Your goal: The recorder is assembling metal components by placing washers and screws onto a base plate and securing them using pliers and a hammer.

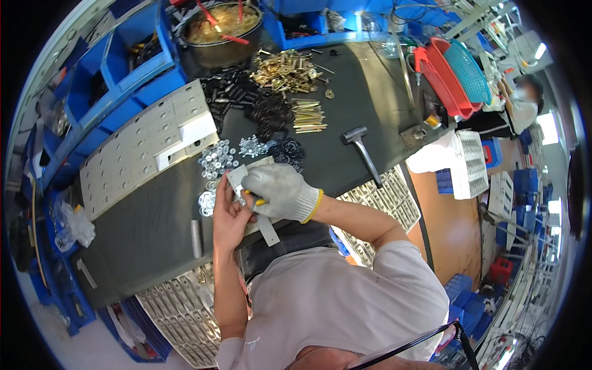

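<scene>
Above the bench's near edge, my bare left hand grips a pale flat metal bracket with holes. My right hand, in a white knit glove with a yellow cuff, is closed over the bracket's middle; what its fingers pinch is hidden. Just beyond my hands lie small silver round fittings, flat washers and dark rings. Farther back are dark rings in a heap, black bolts, brass-coloured fasteners and a row of brass-coloured pins.
A hammer lies to the right, a metal cylinder to the left. Perforated pale panels rest on the bench. Blue bins, a pot and a red basket stand around it. Another person is far right.
</scene>
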